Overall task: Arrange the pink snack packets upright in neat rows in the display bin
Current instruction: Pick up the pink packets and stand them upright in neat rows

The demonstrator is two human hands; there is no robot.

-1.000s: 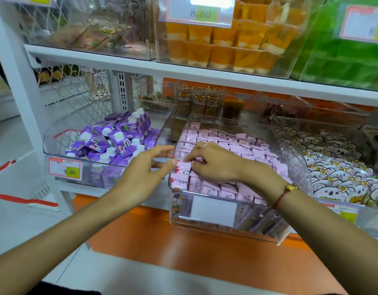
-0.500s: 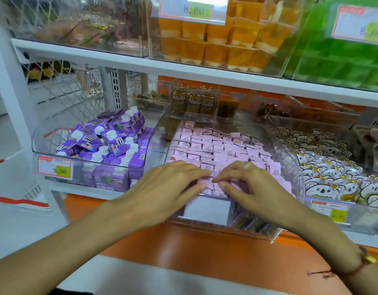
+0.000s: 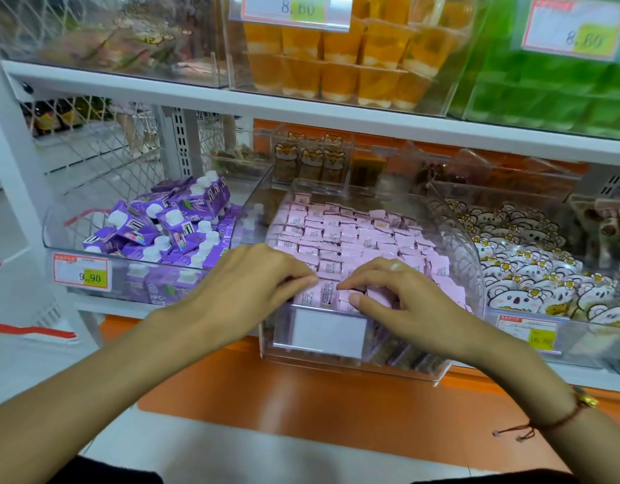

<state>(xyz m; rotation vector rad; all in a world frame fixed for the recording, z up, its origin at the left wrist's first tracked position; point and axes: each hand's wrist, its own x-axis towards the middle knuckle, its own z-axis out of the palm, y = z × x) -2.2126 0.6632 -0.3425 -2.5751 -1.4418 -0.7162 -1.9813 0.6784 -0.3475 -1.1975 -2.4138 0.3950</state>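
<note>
Many pink snack packets (image 3: pixel 343 235) stand in rows inside a clear display bin (image 3: pixel 474 260) on the lower shelf. Both hands are at the bin's front row, just behind the blank label holder (image 3: pixel 327 331). My left hand (image 3: pixel 252 284) lies palm down with its fingertips pressed onto the front packets (image 3: pixel 320 293); its thumb is hidden. My right hand (image 3: pixel 396 291) pinches a front-row packet between thumb and forefinger. The fingertips of the two hands nearly meet at the middle of the row.
A bin of purple drink cartons (image 3: pixel 169 228) stands to the left, and a bin of white bear-print packets (image 3: pixel 532 270) to the right. The upper shelf (image 3: pixel 336 113) holds orange jelly cups (image 3: pixel 336 64) and green packs. An orange ledge (image 3: pixel 301 393) runs below.
Both hands moved from the bin's front left corner to the middle of the front row and drew close together. The view shifted slightly.
</note>
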